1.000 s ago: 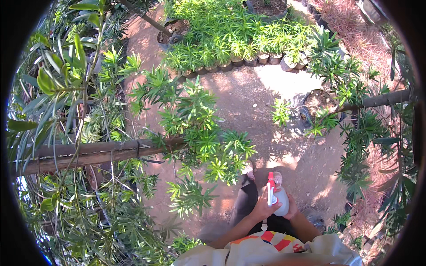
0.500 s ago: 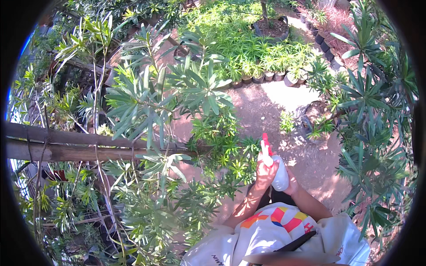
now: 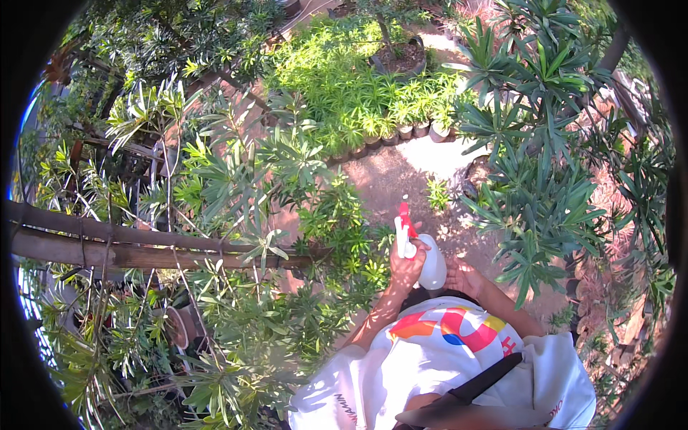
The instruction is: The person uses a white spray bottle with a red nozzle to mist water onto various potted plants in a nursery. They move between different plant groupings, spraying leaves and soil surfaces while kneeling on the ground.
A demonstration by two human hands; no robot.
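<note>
In front of my chest I hold a white spray bottle with a red and white trigger head. My left hand is closed around it just below the trigger head, and the bottle leans with its base toward me. My right hand is beside the bottle's lower right side, its fingers loosely stretched and a small gap apart from the bottle. Leafy shrub branches stand just left of my left hand.
Horizontal bamboo poles run in from the left among shrubs. Long-leaved branches reach in from the right. Farther off, small potted seedlings line the bare ground, with a larger pot holding a thin trunk among them.
My right hand has come away from the bottle, which it was touching. The view has shifted, so hands and bottle sit farther left, and the right-hand branches show larger.
</note>
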